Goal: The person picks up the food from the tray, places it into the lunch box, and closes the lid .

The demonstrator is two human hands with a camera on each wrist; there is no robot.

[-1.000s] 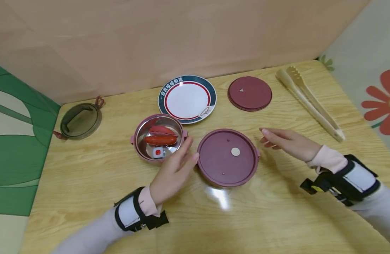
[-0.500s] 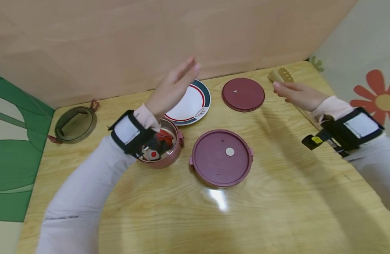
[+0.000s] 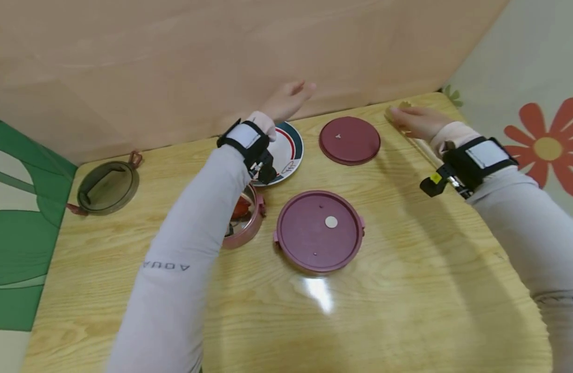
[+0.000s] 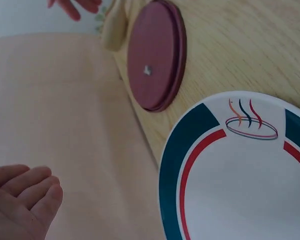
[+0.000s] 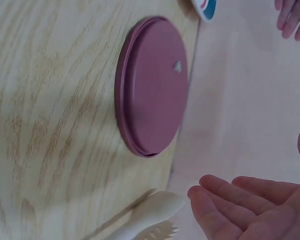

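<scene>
My left hand (image 3: 288,100) is raised over the back of the white plate (image 3: 284,153) with a teal and red rim, holding nothing. In the left wrist view its fingers (image 4: 32,187) are loosely bent. My right hand (image 3: 419,122) hovers over the beige tongs (image 3: 426,151), hiding part of them. The right wrist view shows its fingers (image 5: 230,200) extended near the tongs' head (image 5: 160,206), with nothing in them. Between the hands, a maroon round lid (image 3: 349,140) with a small metal piece lies on the table.
A maroon round pot (image 3: 319,231) with side handles and a flat top stands mid-table. Left of it, an open pot (image 3: 249,230) with red sausages is partly hidden by my left sleeve. A dark see-through lid (image 3: 108,186) lies far left. The wall (image 3: 174,67) borders the table's back.
My left hand has risen from between the two pots and moved forward over the plate. My right hand has moved forward from beside the flat-topped pot to over the tongs.
</scene>
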